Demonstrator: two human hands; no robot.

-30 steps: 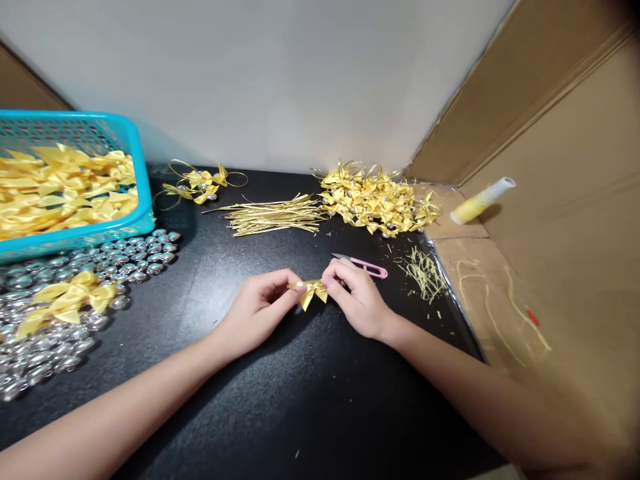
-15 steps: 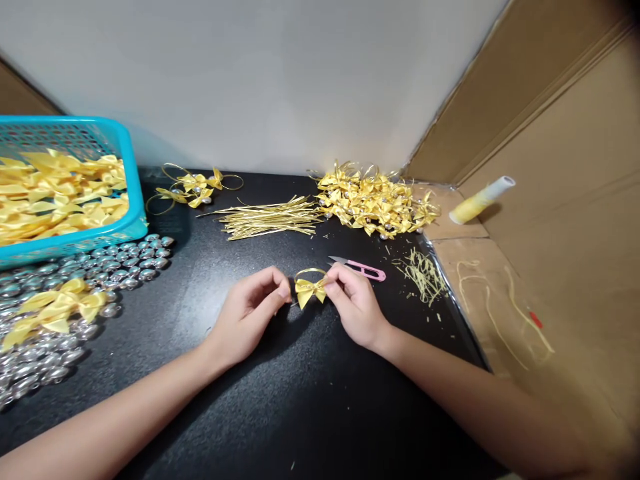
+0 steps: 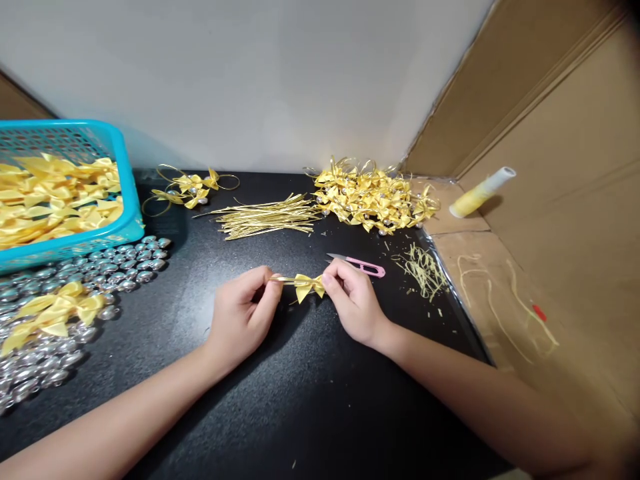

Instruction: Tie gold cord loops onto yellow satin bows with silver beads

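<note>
Between my two hands a yellow ribbon bow [image 3: 306,287] is held just above the black table. My left hand [image 3: 245,310] pinches the end of a gold cord loop [image 3: 285,280] that stretches out sideways from the bow. The thumb and forefinger of my right hand [image 3: 353,300] grip the bow's right side and hide part of it. Just behind my right hand lies a pair of pink thread snips [image 3: 360,265], blades pointing left. A bundle of cut gold cords [image 3: 267,218] rests farther back, beyond both hands.
At left stands a turquoise basket [image 3: 133,193] of yellow bows, with silver beads [image 3: 125,263] and loose bows [image 3: 60,310] before it. Finished bows with loops [image 3: 373,197] are heaped at the back right; several more [image 3: 190,187] lie back left. Cord scraps [image 3: 423,272] and a yellow-white tube [image 3: 483,192] are at right.
My left hand has taken hold of the cord loop and drawn it out to the left, where the loop stood up above the bow before. My right hand stays on the bow.
</note>
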